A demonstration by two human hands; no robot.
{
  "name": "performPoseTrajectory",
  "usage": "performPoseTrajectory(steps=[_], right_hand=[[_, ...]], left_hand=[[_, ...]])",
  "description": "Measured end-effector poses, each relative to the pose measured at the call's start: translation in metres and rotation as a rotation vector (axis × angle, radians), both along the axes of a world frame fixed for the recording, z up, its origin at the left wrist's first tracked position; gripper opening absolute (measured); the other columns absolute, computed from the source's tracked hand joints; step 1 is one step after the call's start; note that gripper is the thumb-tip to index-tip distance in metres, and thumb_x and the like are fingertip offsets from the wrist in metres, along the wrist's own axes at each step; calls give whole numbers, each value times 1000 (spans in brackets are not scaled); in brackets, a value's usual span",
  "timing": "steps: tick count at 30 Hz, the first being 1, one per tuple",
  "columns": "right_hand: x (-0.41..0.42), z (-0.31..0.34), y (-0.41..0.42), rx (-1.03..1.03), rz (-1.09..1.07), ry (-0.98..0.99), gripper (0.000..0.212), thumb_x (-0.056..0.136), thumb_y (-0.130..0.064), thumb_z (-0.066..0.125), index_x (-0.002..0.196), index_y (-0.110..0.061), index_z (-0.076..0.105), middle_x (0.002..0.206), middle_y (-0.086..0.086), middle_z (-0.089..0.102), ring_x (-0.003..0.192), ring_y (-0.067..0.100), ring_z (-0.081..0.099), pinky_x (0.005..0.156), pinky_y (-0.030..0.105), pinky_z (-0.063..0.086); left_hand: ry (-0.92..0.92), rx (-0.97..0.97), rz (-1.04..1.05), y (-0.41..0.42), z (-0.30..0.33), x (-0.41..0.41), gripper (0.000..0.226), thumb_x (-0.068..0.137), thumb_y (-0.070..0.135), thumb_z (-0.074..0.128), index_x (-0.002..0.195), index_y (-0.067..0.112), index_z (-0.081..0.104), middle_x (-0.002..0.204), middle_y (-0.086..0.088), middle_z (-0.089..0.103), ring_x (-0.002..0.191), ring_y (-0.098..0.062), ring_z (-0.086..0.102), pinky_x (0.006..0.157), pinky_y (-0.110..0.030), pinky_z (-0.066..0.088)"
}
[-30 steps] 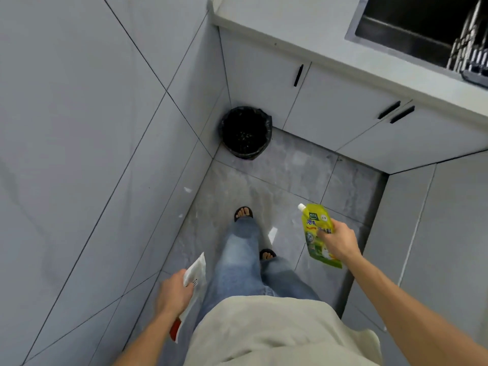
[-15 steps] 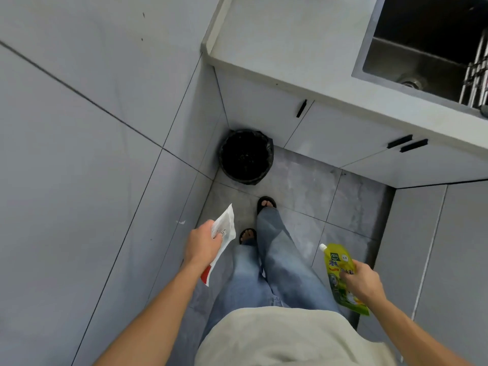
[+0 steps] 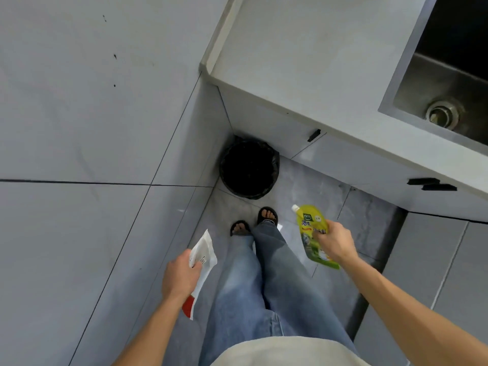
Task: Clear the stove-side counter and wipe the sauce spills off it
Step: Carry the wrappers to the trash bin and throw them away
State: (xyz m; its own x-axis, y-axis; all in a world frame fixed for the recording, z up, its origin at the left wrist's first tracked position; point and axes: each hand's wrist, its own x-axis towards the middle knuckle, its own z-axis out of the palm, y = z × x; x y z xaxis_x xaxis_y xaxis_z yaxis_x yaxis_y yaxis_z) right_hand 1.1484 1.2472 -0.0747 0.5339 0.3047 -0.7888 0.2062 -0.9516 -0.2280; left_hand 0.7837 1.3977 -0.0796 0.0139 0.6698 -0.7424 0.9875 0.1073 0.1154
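From the head view, the right hand [image 3: 336, 244] grips a yellow-green spouted plastic pouch [image 3: 311, 235], long axis nearly upright, white spout toward the black-lined round bin [image 3: 249, 169]. The left hand [image 3: 181, 276] pinches a flat white-and-red sachet [image 3: 202, 262]. The bin stands in the corner under the grey bench [image 3: 303, 62], beyond the sandalled feet.

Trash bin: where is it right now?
Head view: the black-lined trash bin sits on the floor in the corner where the tiled wall meets the cabinet, just ahead of the person's feet.
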Motion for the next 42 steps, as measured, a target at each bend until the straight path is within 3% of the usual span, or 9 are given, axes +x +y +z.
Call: performPoseTrajectory(steps=[4,10,13,18,21,27,32,37,42], right_hand=[[10,-32,57,85,-19,21,11,91,-21,65,83,-27,63,64,-16,60,60,4,57,48,20,38],[12,-128,132,160,-74,80,13,90,-22,65,84,-33,61,70,-18,62,65,6,59,54,24,42],[7,-191,164,189,-115,121,11,90,-19,63,88,-30,65,74,-8,64,72,17,61,63,28,43],[0,-304,205,237,-180,178,18,93,-17,59,107,-23,69,98,5,70,85,22,65,75,30,51],[0,-366,219,226,-149,172,29,93,-16,60,122,-16,64,110,7,70,97,27,65,91,41,55],[1,-446,220,177,-47,201,35,95,-22,61,129,-17,65,122,9,71,114,33,65,99,42,53],[-5,-434,188,178,38,116,48,96,-9,56,144,-13,56,135,8,65,126,29,60,109,32,46],[-12,-347,134,201,53,115,31,100,-14,56,128,-21,68,122,2,72,104,17,67,89,14,43],[-12,-232,64,70,75,140,29,101,-22,52,124,-27,68,119,1,74,105,21,67,95,28,51]], left_hand=[[-65,-6,132,32,-35,34,10,94,28,70,90,20,65,83,5,69,84,-28,67,69,-34,49],[-290,-23,350,94,-142,117,11,92,28,73,90,19,68,82,1,75,74,-27,75,68,-39,60],[-402,-32,416,120,-207,155,9,91,28,73,86,28,66,81,12,75,77,-15,76,57,-27,53],[-459,-46,427,148,-316,189,10,91,30,70,84,32,63,90,6,76,84,-20,75,76,-40,63],[-444,1,443,155,-371,198,12,93,29,67,81,29,63,86,5,74,80,-21,72,67,-32,57],[-539,-120,590,154,-438,203,21,98,22,73,118,16,70,115,-7,76,99,-23,73,76,-30,60],[-488,-206,531,133,-429,178,43,99,11,71,140,16,62,131,-3,67,122,-24,66,111,-43,54],[-378,-198,410,109,-355,135,25,97,5,65,119,13,74,121,-10,75,116,-28,70,108,-43,56],[-273,-172,270,77,-242,89,18,96,7,69,101,22,76,94,3,74,98,-22,72,81,-27,53]])
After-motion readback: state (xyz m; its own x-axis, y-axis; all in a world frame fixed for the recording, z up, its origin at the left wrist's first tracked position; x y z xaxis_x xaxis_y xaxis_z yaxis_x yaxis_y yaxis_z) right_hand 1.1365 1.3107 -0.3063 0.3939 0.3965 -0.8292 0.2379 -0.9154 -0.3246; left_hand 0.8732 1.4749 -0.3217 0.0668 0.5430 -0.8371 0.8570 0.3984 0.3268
